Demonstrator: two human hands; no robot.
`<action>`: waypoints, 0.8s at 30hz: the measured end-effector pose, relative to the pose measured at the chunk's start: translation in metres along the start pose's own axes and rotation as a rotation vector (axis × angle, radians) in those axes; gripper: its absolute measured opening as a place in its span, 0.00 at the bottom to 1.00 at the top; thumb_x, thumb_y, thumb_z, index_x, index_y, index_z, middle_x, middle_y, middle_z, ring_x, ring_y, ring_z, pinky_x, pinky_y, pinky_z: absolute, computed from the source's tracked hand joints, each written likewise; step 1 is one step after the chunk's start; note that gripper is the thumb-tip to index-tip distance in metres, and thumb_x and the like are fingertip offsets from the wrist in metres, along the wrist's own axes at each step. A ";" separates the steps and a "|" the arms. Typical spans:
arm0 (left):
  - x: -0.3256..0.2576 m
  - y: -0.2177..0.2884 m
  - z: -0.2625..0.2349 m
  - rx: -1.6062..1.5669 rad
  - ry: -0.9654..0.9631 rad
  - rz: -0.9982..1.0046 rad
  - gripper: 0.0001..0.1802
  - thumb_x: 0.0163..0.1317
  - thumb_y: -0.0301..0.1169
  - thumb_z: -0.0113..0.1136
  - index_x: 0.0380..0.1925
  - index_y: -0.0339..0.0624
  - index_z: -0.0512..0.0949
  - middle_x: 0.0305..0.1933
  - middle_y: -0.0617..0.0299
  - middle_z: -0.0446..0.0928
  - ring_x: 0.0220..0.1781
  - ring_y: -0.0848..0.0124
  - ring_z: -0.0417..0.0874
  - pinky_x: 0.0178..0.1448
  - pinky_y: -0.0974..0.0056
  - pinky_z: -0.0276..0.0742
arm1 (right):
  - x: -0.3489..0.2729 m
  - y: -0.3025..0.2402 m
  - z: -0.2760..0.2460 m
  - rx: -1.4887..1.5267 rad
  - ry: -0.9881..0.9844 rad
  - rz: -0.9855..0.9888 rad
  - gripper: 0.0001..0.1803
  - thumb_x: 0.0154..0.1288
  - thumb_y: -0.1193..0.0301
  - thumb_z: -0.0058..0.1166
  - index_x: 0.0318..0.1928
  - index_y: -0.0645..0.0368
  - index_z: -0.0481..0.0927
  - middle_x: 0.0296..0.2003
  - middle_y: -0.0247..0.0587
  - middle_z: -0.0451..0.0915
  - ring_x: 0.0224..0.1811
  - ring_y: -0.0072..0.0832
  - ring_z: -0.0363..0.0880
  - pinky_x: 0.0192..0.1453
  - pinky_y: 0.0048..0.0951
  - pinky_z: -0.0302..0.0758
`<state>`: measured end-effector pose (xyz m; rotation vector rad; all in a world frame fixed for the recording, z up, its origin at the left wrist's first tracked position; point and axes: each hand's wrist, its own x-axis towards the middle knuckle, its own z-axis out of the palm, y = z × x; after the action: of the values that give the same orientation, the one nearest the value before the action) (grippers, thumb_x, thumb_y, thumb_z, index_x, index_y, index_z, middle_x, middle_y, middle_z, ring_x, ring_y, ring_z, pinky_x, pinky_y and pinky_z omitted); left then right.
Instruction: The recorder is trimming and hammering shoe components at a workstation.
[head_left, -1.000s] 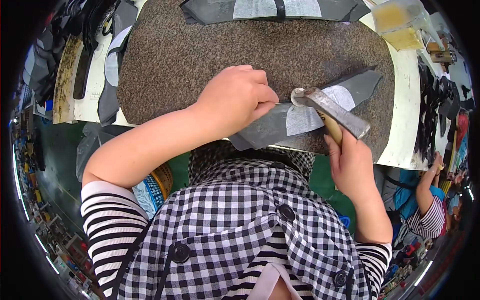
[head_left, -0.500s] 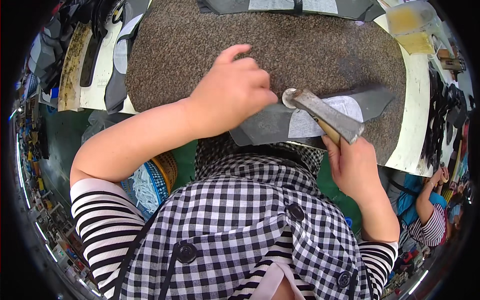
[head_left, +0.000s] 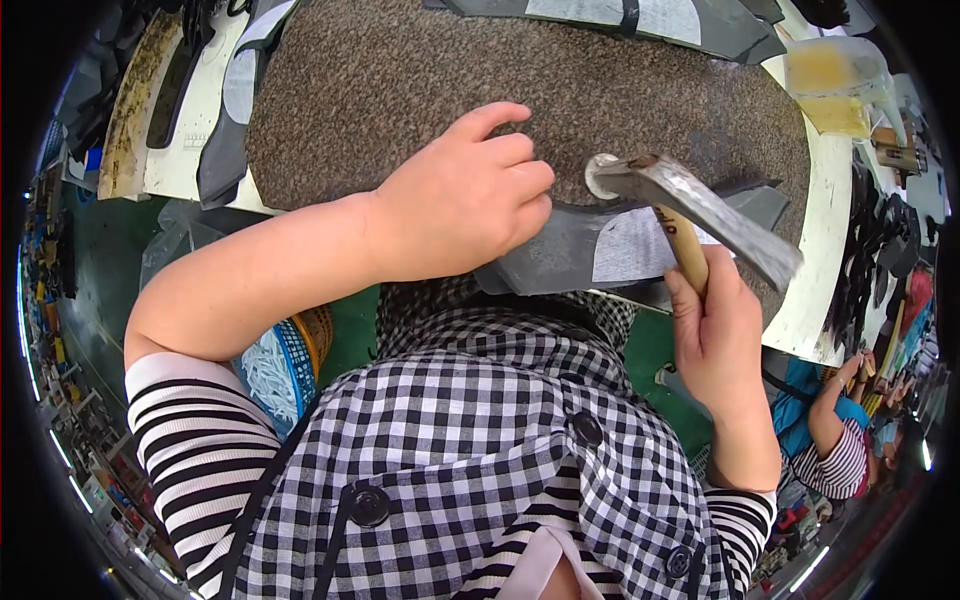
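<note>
My right hand [head_left: 722, 325] is wrapped round the wooden handle of a steel hammer [head_left: 715, 210]. The hammer has a round face at one end and a long flat wedge at the other, and its head is over a dark grey flat piece [head_left: 545, 250]. A whitish patch [head_left: 625, 245] covers part of that piece. My left hand [head_left: 480, 195] is at the piece's left part, its far finger stretched out and the others curled down at the edge. Its thumb and the exact grip are hidden under the hand.
The piece lies on a speckled brown board [head_left: 400, 90] on a white table [head_left: 825, 220]. More grey pieces [head_left: 670, 25] lie along the far edge. A clear container [head_left: 840, 85] with yellowish contents stands far right. A blue basket [head_left: 290, 365] of white strips is below left. Another person [head_left: 835, 455] is at right.
The hammer head has moved right and appears lifted, its wedge end swung outward. My left fingers have curled closer together. The whole view has shifted slightly.
</note>
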<state>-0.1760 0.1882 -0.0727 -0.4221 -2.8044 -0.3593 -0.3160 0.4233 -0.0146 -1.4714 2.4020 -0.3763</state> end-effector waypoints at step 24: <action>-0.023 0.031 0.024 -0.204 0.367 -0.535 0.11 0.46 0.27 0.71 0.32 0.44 0.82 0.31 0.64 0.76 0.33 0.65 0.77 0.37 0.61 0.73 | 0.011 -0.006 0.008 -0.006 -0.122 -0.084 0.15 0.64 0.70 0.56 0.47 0.62 0.70 0.29 0.52 0.78 0.29 0.52 0.78 0.31 0.48 0.74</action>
<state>-0.1510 0.2186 -0.0960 0.3391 -2.4811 -0.7524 -0.3124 0.4100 -0.0210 -1.5546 2.2545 -0.2890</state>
